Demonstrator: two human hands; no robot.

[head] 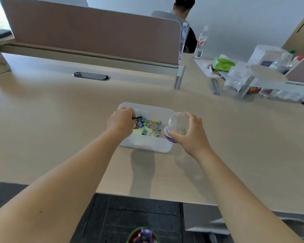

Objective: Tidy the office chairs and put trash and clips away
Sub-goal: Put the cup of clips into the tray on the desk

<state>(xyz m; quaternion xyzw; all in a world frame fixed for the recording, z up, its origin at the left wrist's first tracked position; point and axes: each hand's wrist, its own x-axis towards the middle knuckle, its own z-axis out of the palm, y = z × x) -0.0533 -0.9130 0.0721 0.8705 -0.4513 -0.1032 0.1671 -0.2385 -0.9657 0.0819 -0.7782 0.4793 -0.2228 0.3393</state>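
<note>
Left hand (121, 120) is curled over the near-left corner of the white storage box (144, 142), fingers closed; a dark binder clip (137, 118) shows at the fingertips and appears to be pinched there, just above the box's contents. Right hand (191, 134) is wrapped around a clear plastic cup (176, 127) with a red-and-blue band near its rim; the cup is tipped on its side, mouth toward the box, touching or just over the box's right edge. A paper clip (182, 129) can be seen inside the cup.

Step in hand, as judged: the clips part of the task. Clips are being gathered into the box, one by hand, the rest seemingly to be poured from the cup. Chairs and trash are not being dealt with at this moment.

Next move, as judged: the pinched clip needs to be let go inside the box, and the cup tilted further so the last clip slides out past the rim. The clip may cling to the cup wall, so a shake could be needed.

Box contents: small binder clips (144, 124) in blue, yellow and pale green, lying loose in a heap with what looks like pale green paper beneath. The box sits on the light wooden desk (60, 120), near the front edge, well apart from the clutter at the far right. A green-rimmed bin (142, 235) is partly seen on the floor below.
</note>
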